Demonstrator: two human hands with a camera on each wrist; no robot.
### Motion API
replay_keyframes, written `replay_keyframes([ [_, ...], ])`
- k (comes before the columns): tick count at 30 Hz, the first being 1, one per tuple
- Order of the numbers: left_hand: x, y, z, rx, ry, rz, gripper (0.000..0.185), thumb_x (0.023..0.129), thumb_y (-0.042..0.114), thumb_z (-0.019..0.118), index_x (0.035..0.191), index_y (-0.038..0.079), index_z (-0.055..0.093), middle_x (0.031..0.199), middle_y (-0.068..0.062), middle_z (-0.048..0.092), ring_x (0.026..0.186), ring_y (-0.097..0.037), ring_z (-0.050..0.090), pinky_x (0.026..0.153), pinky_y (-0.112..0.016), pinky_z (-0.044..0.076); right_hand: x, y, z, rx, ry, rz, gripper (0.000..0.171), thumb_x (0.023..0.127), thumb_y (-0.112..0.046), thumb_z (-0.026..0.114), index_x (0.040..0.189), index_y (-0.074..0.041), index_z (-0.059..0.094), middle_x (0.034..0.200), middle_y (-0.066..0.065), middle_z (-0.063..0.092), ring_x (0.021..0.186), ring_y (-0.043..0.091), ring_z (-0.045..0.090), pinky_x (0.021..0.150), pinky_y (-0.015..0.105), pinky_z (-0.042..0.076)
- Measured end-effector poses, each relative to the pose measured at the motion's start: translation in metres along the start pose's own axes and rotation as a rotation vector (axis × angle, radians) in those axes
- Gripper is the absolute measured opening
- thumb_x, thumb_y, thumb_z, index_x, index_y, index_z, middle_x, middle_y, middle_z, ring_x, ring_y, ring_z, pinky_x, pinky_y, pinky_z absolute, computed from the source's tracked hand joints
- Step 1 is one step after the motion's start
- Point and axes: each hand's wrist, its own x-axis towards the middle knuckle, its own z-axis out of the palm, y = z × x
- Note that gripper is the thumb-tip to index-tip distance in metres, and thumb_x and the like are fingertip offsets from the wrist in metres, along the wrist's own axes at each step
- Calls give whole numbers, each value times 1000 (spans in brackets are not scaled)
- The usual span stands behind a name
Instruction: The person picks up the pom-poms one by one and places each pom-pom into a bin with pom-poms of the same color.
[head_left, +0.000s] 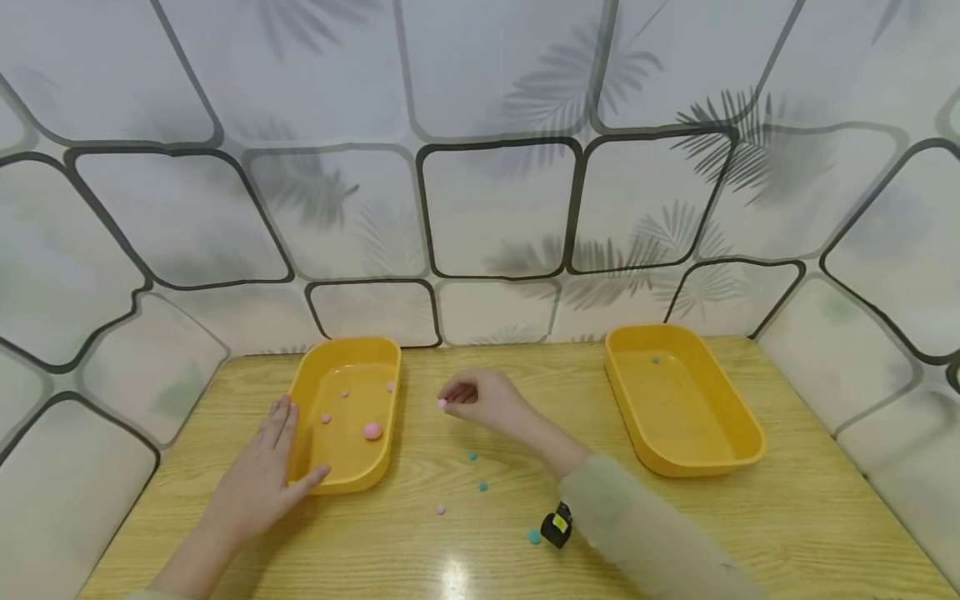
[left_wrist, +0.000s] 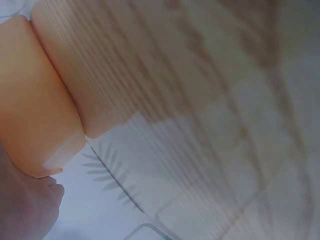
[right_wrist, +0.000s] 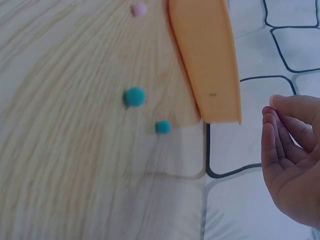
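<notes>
Wooden table (head_left: 675,533): right hand (head_left: 487,400) pinches pink ball (head_left: 442,403); left hand (head_left: 262,475), fingers flat, touches yellow tray (head_left: 352,483).

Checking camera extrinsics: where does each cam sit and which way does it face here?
Head: above, looks forward and down at the table; shows left hand on the left tray, right hand pinching a pink ball.
Left wrist: blurred, close on the left tray wall; palm edge at lower left.
Right wrist: looks along the table at teal balls and a tray; curled fingers at right.
Shared: the head and left wrist views both show the left tray.
</notes>
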Motion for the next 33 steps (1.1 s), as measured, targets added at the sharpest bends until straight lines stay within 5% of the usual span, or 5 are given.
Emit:
replay_keyframes([
  [13,0,0,1,-4,-3,1,107,100,55,66,162,-17,18,171,-38,15,159,-54,21,128,-66,27,26,-30,30,41,-21,-80,10,98,-12,78,104,-5,81,99,11,80,80,1,65,74,13,56],
  [33,0,-2,3,-14,32,14,105,99,54,67,162,-17,21,170,-38,18,159,-54,22,133,-58,19,69,-52,75,58,22,0,12,98,-17,78,106,-9,81,99,3,80,81,1,67,75,11,55],
])
